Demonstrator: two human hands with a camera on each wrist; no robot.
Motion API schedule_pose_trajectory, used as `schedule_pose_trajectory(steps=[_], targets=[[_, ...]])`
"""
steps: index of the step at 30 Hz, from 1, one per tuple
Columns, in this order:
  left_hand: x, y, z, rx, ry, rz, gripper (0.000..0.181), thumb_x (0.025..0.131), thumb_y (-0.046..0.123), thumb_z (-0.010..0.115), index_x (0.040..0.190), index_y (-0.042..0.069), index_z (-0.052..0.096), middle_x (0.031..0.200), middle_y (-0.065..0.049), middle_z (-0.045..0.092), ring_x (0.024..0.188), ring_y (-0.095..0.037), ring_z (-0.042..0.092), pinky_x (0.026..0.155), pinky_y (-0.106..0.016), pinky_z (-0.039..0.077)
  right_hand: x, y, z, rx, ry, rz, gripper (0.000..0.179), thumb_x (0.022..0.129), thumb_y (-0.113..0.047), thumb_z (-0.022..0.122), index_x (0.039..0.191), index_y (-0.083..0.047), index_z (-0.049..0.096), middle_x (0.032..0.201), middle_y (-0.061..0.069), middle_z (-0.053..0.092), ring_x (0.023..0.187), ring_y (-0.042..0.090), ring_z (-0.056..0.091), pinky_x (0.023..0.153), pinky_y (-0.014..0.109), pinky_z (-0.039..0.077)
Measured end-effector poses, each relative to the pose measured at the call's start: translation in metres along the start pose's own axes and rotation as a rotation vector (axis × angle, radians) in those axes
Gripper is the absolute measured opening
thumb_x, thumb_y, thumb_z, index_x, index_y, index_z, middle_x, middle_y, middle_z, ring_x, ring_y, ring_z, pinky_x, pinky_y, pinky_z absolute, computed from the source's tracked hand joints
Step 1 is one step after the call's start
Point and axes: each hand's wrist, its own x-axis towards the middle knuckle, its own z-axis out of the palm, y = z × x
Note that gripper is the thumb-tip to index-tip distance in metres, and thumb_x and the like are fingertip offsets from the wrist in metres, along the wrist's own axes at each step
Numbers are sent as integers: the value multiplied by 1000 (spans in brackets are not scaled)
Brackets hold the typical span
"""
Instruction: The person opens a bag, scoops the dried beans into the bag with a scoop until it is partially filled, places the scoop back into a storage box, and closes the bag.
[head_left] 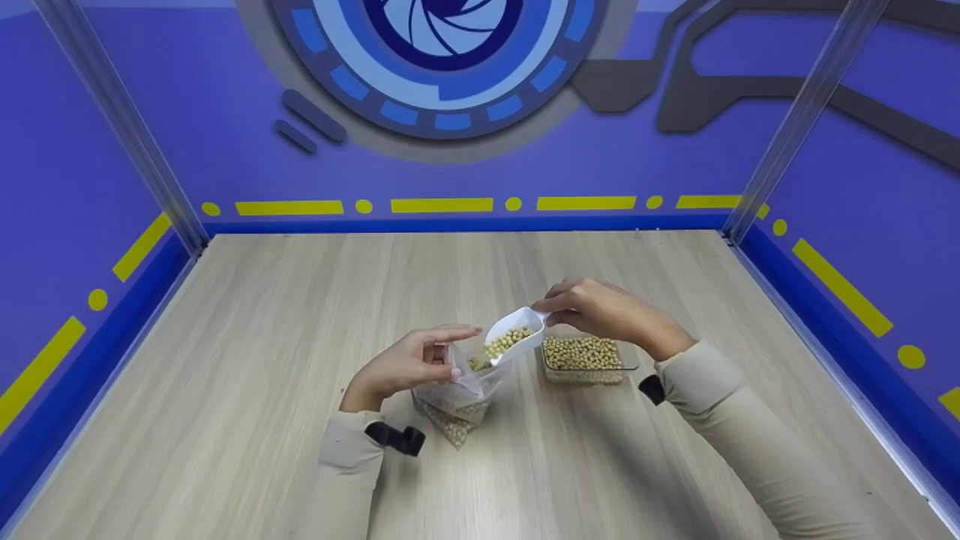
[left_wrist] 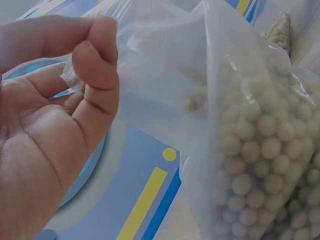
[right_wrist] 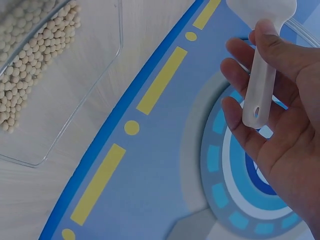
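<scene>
My right hand point(head_left: 600, 309) grips the handle of a white scoop point(head_left: 531, 321), thumb along the handle in the right wrist view. Soybeans point(head_left: 511, 339) lie in the scoop, which tilts down to the left with its lip at the mouth of a clear plastic bag point(head_left: 480, 384). My left hand point(head_left: 401, 364) pinches the bag's rim between thumb and fingers. Pale round beans point(left_wrist: 265, 150) fill the lower part of the bag, whose bottom corner points toward me. Just right of the bag, below my right hand, a clear rectangular container point(head_left: 628, 358) holds more beans.
The wood-grain table point(head_left: 262, 360) lies under everything. A blue-purple back wall point(head_left: 450, 180) with yellow dashes rises behind it, and similar panels flank both sides. Dark straps point(head_left: 396, 438) circle the sleeves at the wrists.
</scene>
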Motion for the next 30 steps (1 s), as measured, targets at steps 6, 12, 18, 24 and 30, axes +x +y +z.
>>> schedule_pose_trajectory(steps=[6,12,18,24,30], targets=[[0,1,0,16,2,1,60,84,-5,64,141,0,46,149,-15,42,68,-3,45,60,-16,41,0,-1,-1,-4,-5,8,27,87,-5,67,113,-4,71,101,10,72,88,22,68,72,31,57],[0,2,-1,44,10,-2,60,83,-2,65,141,4,48,148,-14,44,69,-5,44,60,-16,40,0,-1,-1,-11,4,6,26,87,-6,67,113,-4,71,101,10,72,88,22,68,72,31,57],[0,1,-1,54,5,12,60,83,-3,64,140,-2,46,147,-17,43,68,-4,45,60,-17,41,1,-1,-1,-18,12,-5,26,87,-6,67,112,-4,72,100,11,72,88,23,69,72,30,56],[-1,1,-1,28,0,6,59,84,-3,65,141,3,48,147,-17,44,69,-3,48,61,-16,43,2,-2,-2,-20,32,-35,25,85,-4,68,110,-2,72,97,11,71,86,23,68,71,31,56],[-1,2,-1,0,-5,-25,59,85,-2,65,141,2,47,111,-9,64,67,-3,51,60,-18,45,2,-3,-2,-26,55,-47,25,84,-3,70,109,-2,72,95,12,71,84,24,67,71,31,56]])
